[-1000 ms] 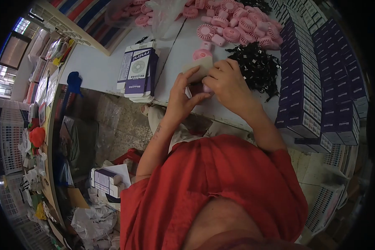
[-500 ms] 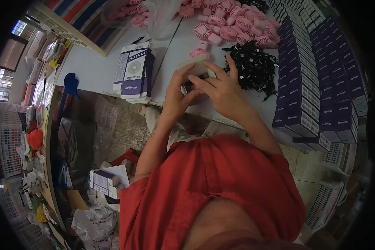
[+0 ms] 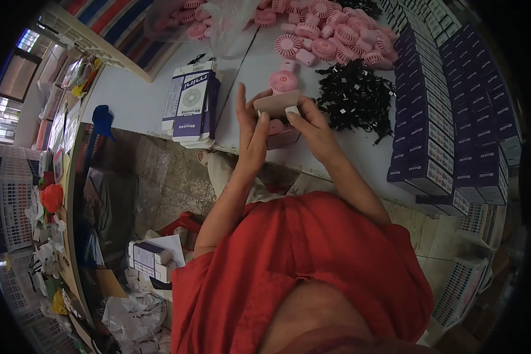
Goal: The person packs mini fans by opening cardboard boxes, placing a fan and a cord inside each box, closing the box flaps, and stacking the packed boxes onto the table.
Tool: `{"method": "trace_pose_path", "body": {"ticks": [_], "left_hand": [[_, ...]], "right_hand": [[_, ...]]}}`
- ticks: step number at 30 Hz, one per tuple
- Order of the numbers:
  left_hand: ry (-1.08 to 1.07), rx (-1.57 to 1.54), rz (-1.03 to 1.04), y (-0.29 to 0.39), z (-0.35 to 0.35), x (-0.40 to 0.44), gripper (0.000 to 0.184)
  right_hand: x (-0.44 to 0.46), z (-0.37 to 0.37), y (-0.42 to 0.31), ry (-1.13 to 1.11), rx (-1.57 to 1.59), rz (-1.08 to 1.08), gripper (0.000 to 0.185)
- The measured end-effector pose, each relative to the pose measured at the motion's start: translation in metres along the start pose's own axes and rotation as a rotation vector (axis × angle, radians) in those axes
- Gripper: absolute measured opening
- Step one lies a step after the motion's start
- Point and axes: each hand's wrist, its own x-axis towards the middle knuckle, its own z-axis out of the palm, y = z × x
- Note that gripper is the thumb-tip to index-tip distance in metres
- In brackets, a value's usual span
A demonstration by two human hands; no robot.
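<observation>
Between my hands is a small carton (image 3: pixel 283 139) at the table's near edge, its pale flap (image 3: pixel 277 105) raised. Something pink shows inside its opening. My left hand (image 3: pixel 252 134) grips the carton's left side, thumb against the flap and one finger pointing up. On the other side my right hand (image 3: pixel 316 131) holds the carton, its thumb at the flap's right corner. A pink handheld fan (image 3: pixel 283 81) lies just beyond the flap. Right of my right hand is a heap of black cables (image 3: pixel 354 94).
Flat purple-and-white cartons (image 3: pixel 192 106) are stacked at the left. Many pink fans (image 3: pixel 324 47) are piled at the back beside a clear plastic bag (image 3: pixel 227 26). Rows of purple boxes (image 3: pixel 422 118) line the right side. A striped-fabric frame (image 3: pixel 121 35) stands at the back left.
Both hands have shifted on the carton, and the thumbs now press the flap from the near side. The flap is tilted up, showing more of the opening and the fan behind.
</observation>
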Motion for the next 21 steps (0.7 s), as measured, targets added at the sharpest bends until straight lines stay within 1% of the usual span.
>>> {"method": "trace_pose_path", "body": {"ticks": [1, 2, 3, 4, 5, 6, 7, 8, 9, 10, 11, 13, 14, 15, 16, 17, 19, 20, 21], "left_hand": [[0.075, -0.086, 0.04, 0.002, 0.004, 0.0, 0.052], [0.075, -0.084, 0.038, 0.002, 0.003, -0.002, 0.052], [0.047, -0.013, -0.046, 0.003, 0.002, -0.004, 0.051], [0.019, 0.056, -0.127, 0.002, 0.0, -0.005, 0.049], [0.017, 0.057, -0.127, -0.003, -0.004, -0.006, 0.049], [-0.013, 0.14, -0.083, -0.008, -0.008, -0.006, 0.042], [-0.041, 0.221, -0.04, -0.012, -0.011, -0.007, 0.035], [-0.042, 0.22, -0.04, -0.015, -0.014, -0.008, 0.035], [-0.081, 0.264, 0.077, -0.012, -0.014, -0.006, 0.03], [-0.12, 0.308, 0.193, -0.009, -0.014, -0.005, 0.025], [-0.12, 0.308, 0.189, -0.006, -0.013, -0.005, 0.025], [-0.089, 0.089, 0.035, 0.0, -0.013, -0.003, 0.024], [-0.089, 0.09, 0.036, 0.0, -0.015, -0.003, 0.024], [-0.083, 0.052, -0.013, -0.001, -0.016, -0.003, 0.022], [-0.077, 0.014, -0.061, -0.002, -0.018, -0.003, 0.021], [-0.076, 0.014, -0.06, -0.004, -0.021, -0.003, 0.021], [-0.196, 0.298, 0.145, -0.006, -0.028, -0.001, 0.022], [-0.195, 0.299, 0.142, -0.004, -0.034, -0.002, 0.022], [-0.257, 0.563, 0.285, 0.004, -0.037, 0.0, 0.023]], "right_hand": [[0.0, 0.003, 0.001, 0.0, 0.002, 0.002, 0.035], [-0.001, 0.005, 0.002, 0.007, 0.004, -0.115, 0.033], [-0.001, 0.006, 0.003, 0.013, 0.004, -0.232, 0.03], [-0.001, 0.004, 0.006, 0.013, 0.004, -0.232, 0.03], [-0.001, 0.0, 0.012, -0.007, -0.062, -0.311, 0.026], [-0.001, -0.003, 0.015, -0.025, -0.129, -0.39, 0.023], [-0.002, -0.006, 0.015, -0.022, -0.13, -0.389, 0.023], [-0.003, -0.009, 0.014, -0.068, -0.108, -0.426, 0.02], [-0.003, -0.011, 0.013, -0.116, -0.085, -0.462, 0.018], [-0.002, -0.011, 0.012, -0.114, -0.086, -0.461, 0.018], [-0.002, -0.01, 0.01, -0.118, -0.069, -0.429, 0.019], [-0.001, -0.01, 0.007, -0.124, -0.05, -0.397, 0.019], [-0.001, -0.012, 0.005, -0.129, -0.037, -0.353, 0.02], [0.0, -0.014, 0.004, -0.133, -0.024, -0.31, 0.02], [0.0, -0.017, 0.004, -0.134, -0.025, -0.31, 0.02], [0.001, -0.02, 0.004, -0.164, -0.057, -0.312, 0.02], [0.003, -0.029, 0.004, -0.192, -0.085, -0.31, 0.02], [0.004, -0.036, 0.004, -0.204, -0.297, -0.417, 0.021], [0.004, -0.04, 0.002, -0.216, -0.512, -0.522, 0.021]]}}
